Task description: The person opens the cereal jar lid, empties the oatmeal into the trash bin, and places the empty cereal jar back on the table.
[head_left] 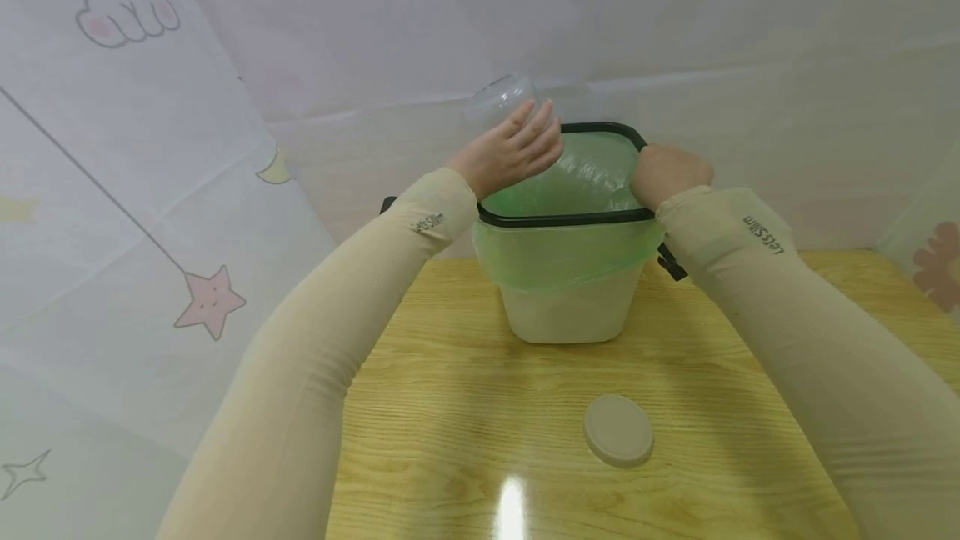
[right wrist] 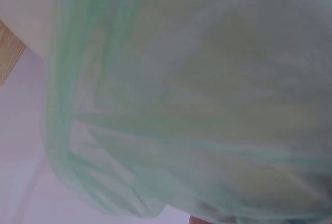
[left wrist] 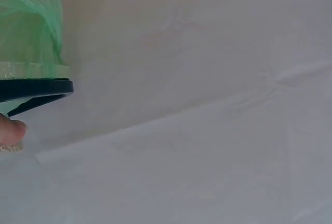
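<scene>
One clear jar [head_left: 497, 98] in left grip [head_left: 510, 148] beside bin [head_left: 573, 315], right grip [head_left: 672, 173] at bin's right, finger state untellable; best tipped slowly binward.

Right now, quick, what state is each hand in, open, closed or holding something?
Left hand: holding a tilted clear jar.
Right hand: looks closed on the black rim of the bin, fingertips hidden.

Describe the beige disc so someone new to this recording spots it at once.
Start with the wood-grain table and the green-lined bin standing on it. In the head view, below the bin and a little to its right, lies a beige disc. It is flat, round and plain, unlike the tall, black-rimmed bin.
</scene>
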Tool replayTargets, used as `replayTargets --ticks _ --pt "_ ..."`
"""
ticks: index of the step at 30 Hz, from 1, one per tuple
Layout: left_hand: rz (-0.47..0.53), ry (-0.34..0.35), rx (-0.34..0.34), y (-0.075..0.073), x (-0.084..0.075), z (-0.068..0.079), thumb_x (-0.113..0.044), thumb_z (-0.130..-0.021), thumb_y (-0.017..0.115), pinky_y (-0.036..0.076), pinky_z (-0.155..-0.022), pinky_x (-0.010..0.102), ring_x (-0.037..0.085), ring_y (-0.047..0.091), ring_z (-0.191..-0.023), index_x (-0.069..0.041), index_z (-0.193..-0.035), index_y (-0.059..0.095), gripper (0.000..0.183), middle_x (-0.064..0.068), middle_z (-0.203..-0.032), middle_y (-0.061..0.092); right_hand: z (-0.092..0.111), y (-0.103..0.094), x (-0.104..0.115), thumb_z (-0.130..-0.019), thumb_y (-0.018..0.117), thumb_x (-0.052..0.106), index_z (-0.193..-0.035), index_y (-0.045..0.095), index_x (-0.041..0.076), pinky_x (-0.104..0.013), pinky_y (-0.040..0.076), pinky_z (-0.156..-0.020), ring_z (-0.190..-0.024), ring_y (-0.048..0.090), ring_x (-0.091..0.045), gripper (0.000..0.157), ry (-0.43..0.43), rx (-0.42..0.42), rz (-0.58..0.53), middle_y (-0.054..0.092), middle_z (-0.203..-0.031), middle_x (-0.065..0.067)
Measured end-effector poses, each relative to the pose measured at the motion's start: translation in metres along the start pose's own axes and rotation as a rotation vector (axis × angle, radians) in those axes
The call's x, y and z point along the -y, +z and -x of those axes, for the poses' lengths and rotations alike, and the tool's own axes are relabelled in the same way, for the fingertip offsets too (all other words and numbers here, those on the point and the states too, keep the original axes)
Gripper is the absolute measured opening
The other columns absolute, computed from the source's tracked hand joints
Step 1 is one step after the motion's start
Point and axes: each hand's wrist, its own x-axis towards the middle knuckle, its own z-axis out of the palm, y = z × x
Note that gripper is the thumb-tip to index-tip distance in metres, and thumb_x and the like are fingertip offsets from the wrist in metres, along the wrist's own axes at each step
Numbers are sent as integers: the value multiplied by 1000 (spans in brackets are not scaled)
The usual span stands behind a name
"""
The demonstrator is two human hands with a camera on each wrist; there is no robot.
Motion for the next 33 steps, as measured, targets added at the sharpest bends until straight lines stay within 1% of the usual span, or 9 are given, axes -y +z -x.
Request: replayTargets --ticks 5,11,15,22,24,26,29,31,33 --pt "-7 11 -4 0 0 0 -8 -99 51 25 -114 46 34 31 -139 -11 -153 25 60 13 -152 34 0 -1 2 -95 36 6 -88 63 -5 -50 48 -63 -71 54 -29 30 0 3 4 63 -85 -24" --pt "-1 19 28 -1 0 0 -11 -99 53 23 -115 46 35 29 -140 -12 -154 22 63 13 -153 31 1 -1 3 -95 36 6 -84 62 -3 -45 45 -59 -68 52 -27 29 -1 12 -2 61 -79 -20" --pt "-2 18 34 0 -1 0 -11 -98 55 23 -115 46 35 28 -141 -12 -154 21 66 12 -153 31 0 -1 2 -95 36 6 -84 62 -3 -46 46 -59 -69 52 -27 29 2 8 1 61 -79 -20" --pt "-73 18 -42 2 -5 0 -7 -98 49 26 -114 44 33 33 -138 -11 -151 28 57 12 -149 37 -1 0 1 -95 36 6 -83 62 -4 -46 47 -61 -68 52 -27 30 4 11 5 62 -80 -21" --pt "-81 20 -49 2 -5 -1 -6 -99 47 26 -114 43 33 33 -138 -10 -150 28 55 12 -148 37 -1 0 0 -95 36 6 -82 62 -3 -46 46 -61 -68 52 -27 30 5 10 5 62 -80 -21" --pt "-66 7 -31 2 -4 -1 -7 -99 49 25 -114 43 32 32 -139 -11 -151 27 57 11 -150 36 -1 0 0 -95 37 6 -81 62 -3 -45 46 -60 -67 51 -26 30 6 11 6 61 -78 -20" --pt "-16 -12 4 0 0 -3 -7 -98 52 24 -115 44 33 30 -140 -13 -153 24 62 11 -152 34 0 0 -1 -95 36 7 -80 61 -2 -44 44 -59 -66 50 -26 30 12 13 4 60 -75 -18" --pt "14 7 2 0 4 -5 -6 -97 53 24 -115 45 34 30 -140 -13 -153 24 63 11 -152 33 1 -1 -2 -95 36 7 -78 60 -1 -43 42 -59 -65 49 -26 31 14 16 -2 59 -72 -18" --pt "19 68 4 -2 6 -6 -8 -97 55 23 -115 46 34 28 -141 -13 -154 22 66 11 -154 32 2 -1 -3 -95 36 7 -77 60 -1 -43 41 -59 -65 48 -26 31 17 17 -8 58 -71 -17"
